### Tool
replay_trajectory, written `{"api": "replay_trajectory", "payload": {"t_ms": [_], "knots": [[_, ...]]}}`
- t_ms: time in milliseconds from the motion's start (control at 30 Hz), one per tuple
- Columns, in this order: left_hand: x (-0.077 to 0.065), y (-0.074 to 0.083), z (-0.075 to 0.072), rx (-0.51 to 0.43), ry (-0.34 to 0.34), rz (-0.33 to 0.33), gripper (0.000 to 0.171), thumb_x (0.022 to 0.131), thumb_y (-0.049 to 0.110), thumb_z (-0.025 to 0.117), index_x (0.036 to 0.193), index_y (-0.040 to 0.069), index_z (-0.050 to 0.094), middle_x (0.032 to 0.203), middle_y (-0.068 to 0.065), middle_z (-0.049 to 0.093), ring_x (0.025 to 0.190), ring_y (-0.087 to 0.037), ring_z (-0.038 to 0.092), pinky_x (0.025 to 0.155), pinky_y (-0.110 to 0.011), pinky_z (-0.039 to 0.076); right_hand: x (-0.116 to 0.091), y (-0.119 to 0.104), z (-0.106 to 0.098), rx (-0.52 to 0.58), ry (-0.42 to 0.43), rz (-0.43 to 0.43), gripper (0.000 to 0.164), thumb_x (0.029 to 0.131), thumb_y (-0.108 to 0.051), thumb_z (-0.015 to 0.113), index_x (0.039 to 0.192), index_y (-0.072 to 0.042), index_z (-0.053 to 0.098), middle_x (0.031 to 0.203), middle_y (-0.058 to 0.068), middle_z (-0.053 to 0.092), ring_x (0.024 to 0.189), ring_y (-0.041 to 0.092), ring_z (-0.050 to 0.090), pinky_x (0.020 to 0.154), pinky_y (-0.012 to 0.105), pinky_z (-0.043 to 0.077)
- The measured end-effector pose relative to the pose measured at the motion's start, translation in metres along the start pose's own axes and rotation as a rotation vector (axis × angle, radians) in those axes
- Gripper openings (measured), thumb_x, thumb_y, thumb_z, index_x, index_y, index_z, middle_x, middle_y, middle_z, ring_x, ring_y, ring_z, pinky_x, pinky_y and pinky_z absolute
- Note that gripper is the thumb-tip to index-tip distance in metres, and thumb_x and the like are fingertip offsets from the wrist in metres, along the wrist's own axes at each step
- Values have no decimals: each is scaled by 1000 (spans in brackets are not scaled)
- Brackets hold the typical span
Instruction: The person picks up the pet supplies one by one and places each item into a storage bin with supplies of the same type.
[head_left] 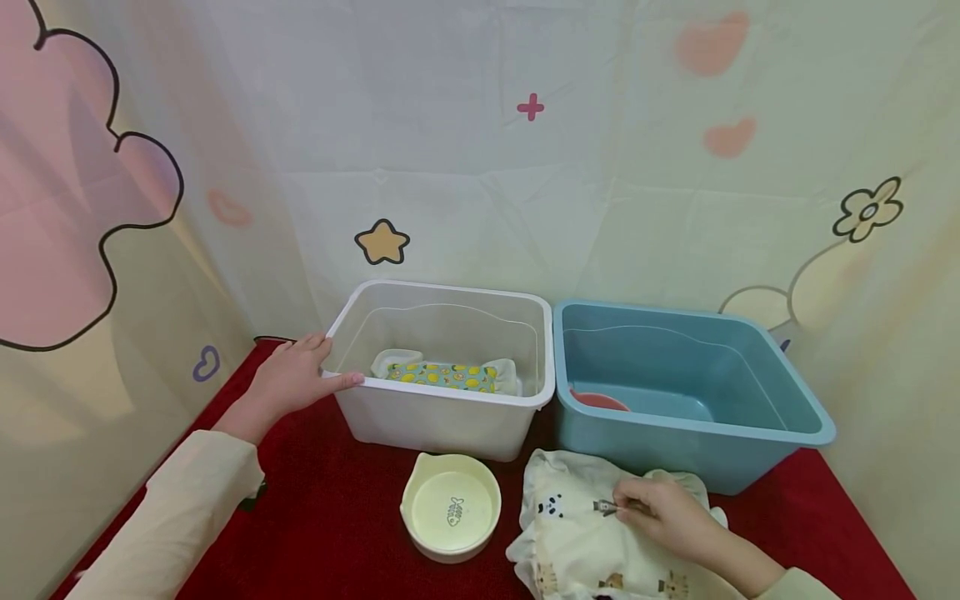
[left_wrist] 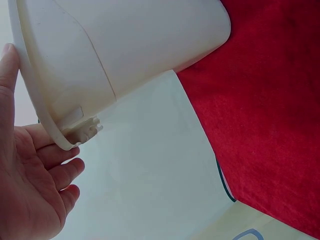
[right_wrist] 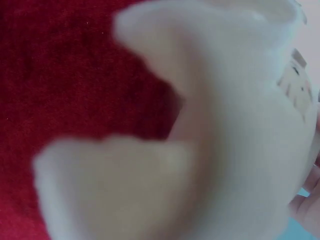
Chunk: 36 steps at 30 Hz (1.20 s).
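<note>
The right hand (head_left: 663,515) pinches animal-print cloth (head_left: 573,546) before the blue tub (head_left: 660,448), likely light, floppy, best bunched mid-panel; the left hand (head_left: 296,379) grips the white tub (head_left: 438,421).

Your head camera looked forward and down, sharing the white bin (head_left: 442,425) with your left wrist camera, which faced its outer side closely. Your right wrist camera seemingly looked across blurred cream cloth (right_wrist: 255,130) from very near.

Red cloth surface (head_left: 330,517): white bin (head_left: 438,423), blue bin (head_left: 720,458), cream bowl (head_left: 450,496) on it; animal-print fabric (head_left: 570,546) over part.
</note>
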<state>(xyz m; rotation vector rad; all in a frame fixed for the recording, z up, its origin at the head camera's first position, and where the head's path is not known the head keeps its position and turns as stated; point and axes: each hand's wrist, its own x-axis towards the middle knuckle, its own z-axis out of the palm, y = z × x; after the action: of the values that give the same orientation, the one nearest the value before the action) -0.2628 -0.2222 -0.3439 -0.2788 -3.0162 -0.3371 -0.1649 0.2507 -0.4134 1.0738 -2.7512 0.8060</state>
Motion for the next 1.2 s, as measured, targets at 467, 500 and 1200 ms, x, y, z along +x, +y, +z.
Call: {"api": "replay_trajectory", "payload": {"t_ms": [467,500,1200], "knots": [[2,-2,3,-4,15,-2,93,71,75,42,132,5,38,133,-22,39,114,-41,39,89,-58,37,4,-7,-6,-31,1,5,20,76,-6,65,74,-21,52,67,-16,49,62,-6,38,54,13,35],[2,-2,3,-5,14,-1,94,70,75,42,132,5,39,133,-22,39,113,-41,40,88,-58,37,4,-8,-6,-34,3,0,20,75,-6,66,74,-21,52,67,-16,49,62,-6,38,54,13,35],[1,-2,1,20,-26,-1,97,72,76,38,135,2,33,136,-24,33,118,-43,35,89,-59,36,9,-19,-13,-22,-28,42,18,77,-8,65,75,-22,53,69,-16,49,63,-5,40,55,14,38]]}}
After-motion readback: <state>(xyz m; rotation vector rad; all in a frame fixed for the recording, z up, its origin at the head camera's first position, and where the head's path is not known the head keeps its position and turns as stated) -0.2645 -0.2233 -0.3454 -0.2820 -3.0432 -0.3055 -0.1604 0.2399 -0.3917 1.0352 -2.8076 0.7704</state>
